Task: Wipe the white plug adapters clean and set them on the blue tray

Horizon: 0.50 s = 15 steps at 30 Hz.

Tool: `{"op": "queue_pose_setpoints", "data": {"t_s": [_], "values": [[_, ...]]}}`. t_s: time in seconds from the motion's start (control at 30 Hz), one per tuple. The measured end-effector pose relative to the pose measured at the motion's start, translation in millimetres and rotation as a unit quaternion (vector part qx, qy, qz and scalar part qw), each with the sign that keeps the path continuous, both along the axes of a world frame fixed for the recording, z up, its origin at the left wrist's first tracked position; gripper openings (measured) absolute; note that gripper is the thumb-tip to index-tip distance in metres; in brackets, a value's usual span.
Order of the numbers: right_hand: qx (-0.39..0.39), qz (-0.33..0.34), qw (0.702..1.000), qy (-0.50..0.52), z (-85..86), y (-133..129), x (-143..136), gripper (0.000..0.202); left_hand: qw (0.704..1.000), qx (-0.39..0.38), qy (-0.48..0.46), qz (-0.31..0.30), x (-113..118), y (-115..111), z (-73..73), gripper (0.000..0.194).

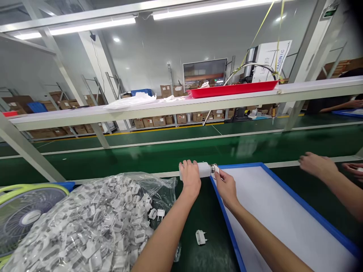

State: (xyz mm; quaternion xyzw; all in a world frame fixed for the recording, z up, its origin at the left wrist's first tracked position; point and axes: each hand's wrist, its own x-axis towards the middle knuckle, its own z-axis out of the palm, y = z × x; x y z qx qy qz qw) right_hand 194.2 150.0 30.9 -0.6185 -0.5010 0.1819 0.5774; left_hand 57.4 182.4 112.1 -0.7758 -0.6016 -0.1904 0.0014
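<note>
My left hand [190,176] is wrapped round a white bottle [203,170] that lies on its side, its metal neck pointing right. At that neck, my right hand [226,185] pinches a small white piece [216,169], too small to make out fully. Below my hands a white plug piece [201,237] with two prongs rests on the dark green surface. A clear plastic bag [107,219] full of similar white plug pieces fills the left, with a couple of loose pieces [160,214] at its right edge.
A blue-rimmed white tray [272,211] lies under my right forearm. A green fan [31,217] stands at far left. Another person's hands [319,165] are at the right. Across the back runs a raised shelf [170,107] with a red tray [235,90].
</note>
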Motion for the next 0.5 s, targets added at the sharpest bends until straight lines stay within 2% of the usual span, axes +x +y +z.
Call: {"op": "queue_pose_setpoints", "data": {"t_s": [0.07, 0.17, 0.33, 0.5], "values": [[0.002, -0.005, 1.000, -0.010, 1.3, -1.1, 2.3, 0.035, 1.000, -0.004, 0.000, 0.004, 1.8, -0.6, 0.7, 0.037], [0.008, -0.007, 0.998, -0.058, 12.0, 0.3, 10.3, 0.035, 0.999, -0.025, -0.027, 0.010, 1.0, 0.9, -6.0, 0.035], [0.051, 0.047, 0.980, -0.185, 48.1, 10.7, 17.3, 0.030, 0.988, -0.074, -0.137, 0.021, -2.7, 8.0, -30.0, 0.037], [0.059, 0.121, 0.948, -0.289, 77.3, 19.3, 3.4, 0.028, 0.957, -0.129, -0.261, 0.000, -3.3, 15.9, -54.7, 0.036]]}}
